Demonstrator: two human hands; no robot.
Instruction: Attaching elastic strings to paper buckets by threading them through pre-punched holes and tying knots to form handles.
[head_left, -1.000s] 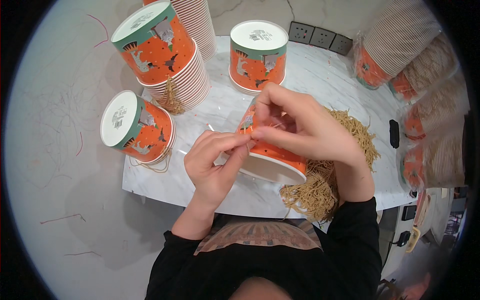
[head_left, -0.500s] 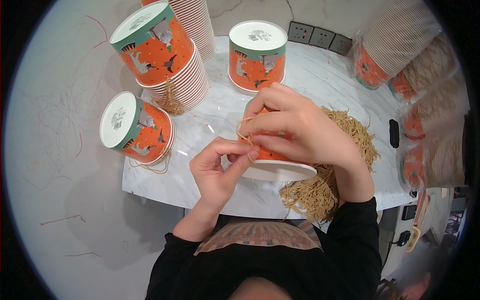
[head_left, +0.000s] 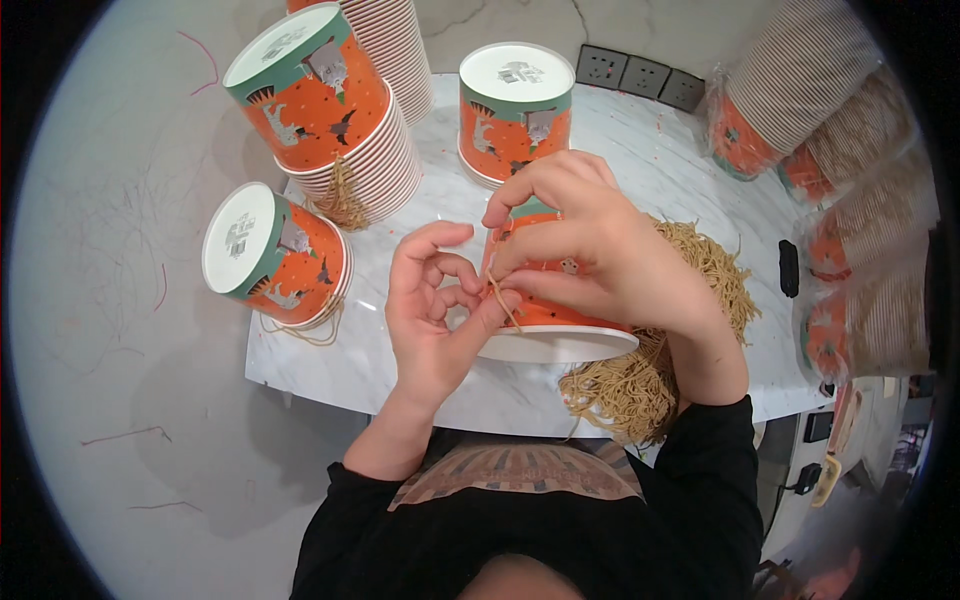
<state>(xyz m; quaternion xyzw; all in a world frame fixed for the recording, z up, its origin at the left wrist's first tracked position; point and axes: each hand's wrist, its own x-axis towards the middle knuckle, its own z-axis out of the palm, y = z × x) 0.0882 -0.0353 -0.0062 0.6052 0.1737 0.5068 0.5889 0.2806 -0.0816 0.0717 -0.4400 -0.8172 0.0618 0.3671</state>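
Observation:
On its side in front of me lies an orange and green paper bucket, its white open end turned toward me. A thin tan cord runs along its left side near the rim. My right hand reaches over the bucket, thumb and index fingertip pinched on the cord. Beside them, my left hand has its fingers loosely curled and apart, with only the thumb tip against the cord and bucket. A tangled heap of tan cords lies right of the bucket, partly hidden under my right forearm.
Upside-down paper buckets stand at the left edge and the back. A tall nested stack rises at back left, cords hanging from it. Plastic-wrapped stacks line the right side. Black sockets are on the wall.
My left index finger and the other fingers have lifted off and spread from the cord. My right hand has shifted slightly, still pinching the cord against the bucket.

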